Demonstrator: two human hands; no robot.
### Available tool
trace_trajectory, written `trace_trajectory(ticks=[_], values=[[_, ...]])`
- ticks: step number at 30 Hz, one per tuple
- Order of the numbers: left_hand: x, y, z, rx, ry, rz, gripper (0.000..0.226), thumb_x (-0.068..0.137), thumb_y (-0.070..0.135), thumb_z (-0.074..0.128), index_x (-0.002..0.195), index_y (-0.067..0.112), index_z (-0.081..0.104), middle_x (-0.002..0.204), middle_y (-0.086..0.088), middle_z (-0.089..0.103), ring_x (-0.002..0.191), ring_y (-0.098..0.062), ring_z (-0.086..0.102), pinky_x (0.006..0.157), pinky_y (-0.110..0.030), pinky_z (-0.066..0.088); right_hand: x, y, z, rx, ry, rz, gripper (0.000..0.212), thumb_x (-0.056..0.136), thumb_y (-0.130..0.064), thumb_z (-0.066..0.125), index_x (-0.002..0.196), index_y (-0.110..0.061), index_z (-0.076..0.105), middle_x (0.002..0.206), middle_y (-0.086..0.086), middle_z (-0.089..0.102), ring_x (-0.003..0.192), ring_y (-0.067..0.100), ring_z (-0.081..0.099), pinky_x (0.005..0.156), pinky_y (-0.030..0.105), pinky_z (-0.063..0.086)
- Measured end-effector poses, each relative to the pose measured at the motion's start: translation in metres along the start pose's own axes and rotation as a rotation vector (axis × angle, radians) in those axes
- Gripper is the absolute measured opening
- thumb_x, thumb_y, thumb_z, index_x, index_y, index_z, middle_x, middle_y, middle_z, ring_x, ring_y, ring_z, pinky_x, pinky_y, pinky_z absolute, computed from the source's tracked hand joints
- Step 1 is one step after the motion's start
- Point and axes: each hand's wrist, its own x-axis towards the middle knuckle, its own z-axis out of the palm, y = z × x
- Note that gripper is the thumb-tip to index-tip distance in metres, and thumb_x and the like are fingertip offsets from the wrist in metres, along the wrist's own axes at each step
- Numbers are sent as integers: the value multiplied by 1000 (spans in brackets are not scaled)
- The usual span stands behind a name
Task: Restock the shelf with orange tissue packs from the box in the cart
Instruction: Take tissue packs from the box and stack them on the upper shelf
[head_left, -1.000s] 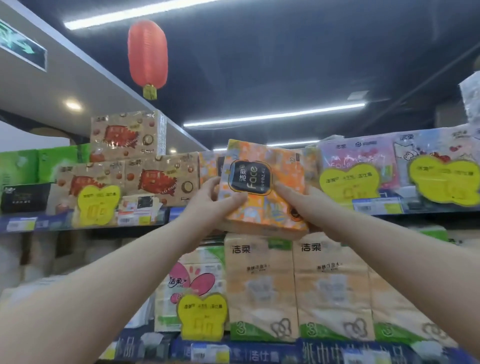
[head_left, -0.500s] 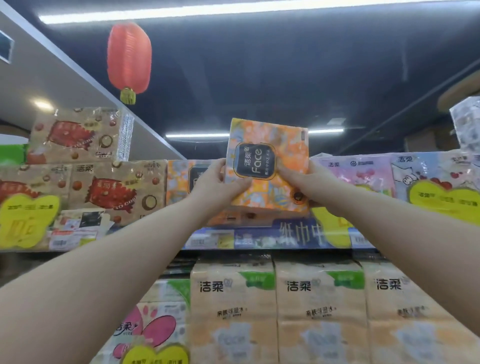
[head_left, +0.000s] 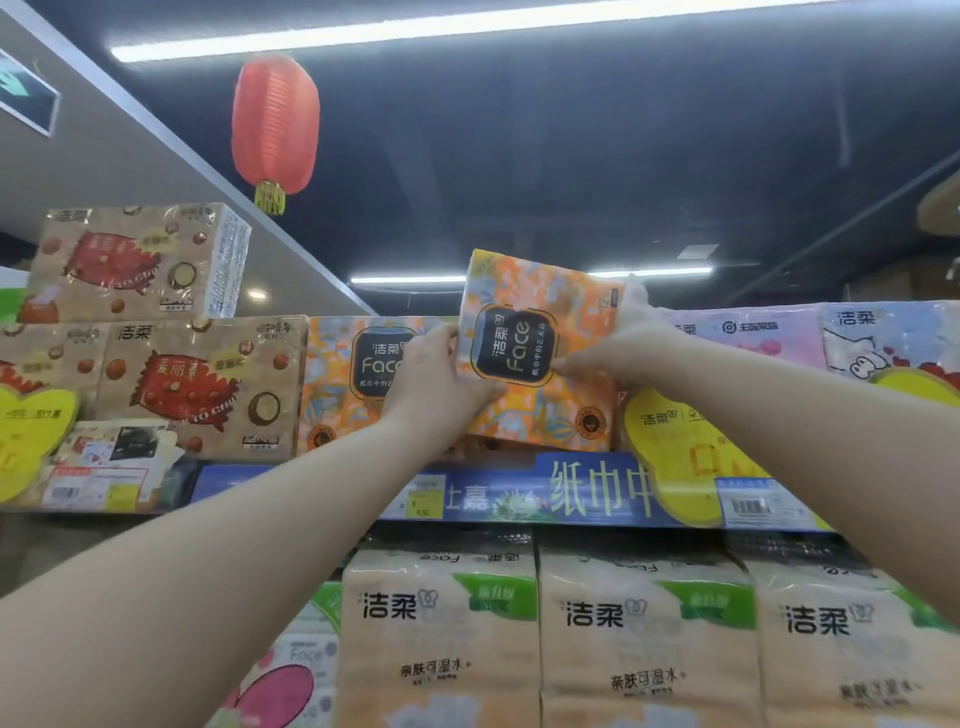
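Orange tissue pack (head_left: 540, 353) gripped by both hands, L (head_left: 436, 384) & R (head_left: 623, 348), at shelf (head_left: 519, 493).

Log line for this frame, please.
stage: shelving | held: orange pack | left hand, right hand: gripping | target: top shelf

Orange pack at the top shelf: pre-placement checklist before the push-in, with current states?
1. Both hands on the held orange pack: ok; left hand at its left edge, right hand at its right edge.
2. Label faces outward: ok, black Face panel visible.
3. Pack level: not ok, tilted, bottom edge slopes.
4. Slot location: ok, between the shelved orange pack and the pink pack.
5. Slot depth free behind: cannot tell, hidden by the held pack.
6. Bottom seated on the shelf edge: cannot tell.
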Motion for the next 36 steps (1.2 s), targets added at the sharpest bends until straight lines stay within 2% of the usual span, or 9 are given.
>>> trace_trajectory(ticks=[4, 10, 16, 23, 26, 29, 32, 34, 36], values=[[-6, -2, 7, 50, 43, 42, 48, 76, 22, 77, 119, 21, 56, 121, -1, 50, 114, -20, 48, 91, -29, 37, 2, -6, -1, -156, -48, 9, 136, 65, -33, 86, 148, -24, -22, 149, 12, 33, 131, 32, 41, 98, 48, 47], [-9, -7, 9, 62, 71, 43, 45, 79, 26, 73, 120, 24, 56, 121, -1, 49, 114, -20, 48, 87, -28, 35, 11, -18, 8, -230, 56, 28, 125, 61, -47, 85, 151, -16, 5, 148, 16, 27, 138, 34, 31, 102, 50, 43], [-6, -11, 10, 84, 70, 32, 50, 82, 31, 69, 129, 28, 53, 126, -2, 46, 120, -21, 45, 91, -30, 35, 10, -18, 4, -604, 106, -85, 102, 58, -74, 70, 136, -16, 38, 136, 11, 38, 115, 34, 53, 84, 40, 51], [-5, -9, 9, 104, 44, 21, 51, 83, 34, 68, 131, 28, 52, 130, -2, 45, 122, -23, 44, 94, -32, 36, 6, -9, -6, -883, 154, -305, 81, 69, -81, 51, 126, -24, 46, 121, 2, 57, 113, 27, 55, 73, 32, 38], [-6, -11, 8, 100, 30, 22, 55, 83, 35, 68, 134, 30, 49, 129, -1, 45, 122, -23, 43, 94, -32, 36, 9, -12, -16, -825, 93, -303, 80, 73, -76, 53, 136, -28, 44, 134, 5, 46, 118, 30, 52, 77, 35, 40], [-5, -14, 10, 87, 36, 11, 62, 81, 34, 70, 138, 33, 45, 131, -2, 44, 125, -23, 41, 96, -31, 34, 9, -30, -19, -846, 67, -602, 85, 75, -60, 66, 146, -30, 29, 156, -2, 18, 135, 28, 36, 98, 41, 39], [-3, -16, 12, 60, 52, 6, 66, 80, 34, 71, 140, 33, 44, 128, -4, 45, 121, -24, 44, 94, -30, 34, 5, -57, -5, -1191, -36, -1023, 94, 75, -56, 67, 150, -37, 14, 161, -8, 3, 146, 23, 12, 113, 44, 21], [-1, -14, 14, 85, 44, 13, 61, 79, 35, 71, 136, 30, 48, 125, -4, 46, 119, -25, 45, 95, -33, 38, 7, -72, 9, -1418, -140, -1076, 101, 73, -59, 67, 151, -37, 6, 161, -9, 5, 148, 22, -1, 116, 50, 7], [2, -13, 14, 112, 28, 35, 52, 79, 35, 70, 127, 24, 55, 128, -5, 48, 120, -26, 45, 98, -38, 40, 12, -82, 20, -1539, -253, -1037, 107, 70, -61, 70, 151, -35, 5, 156, -5, 25, 147, 23, 10, 116, 54, 6]])
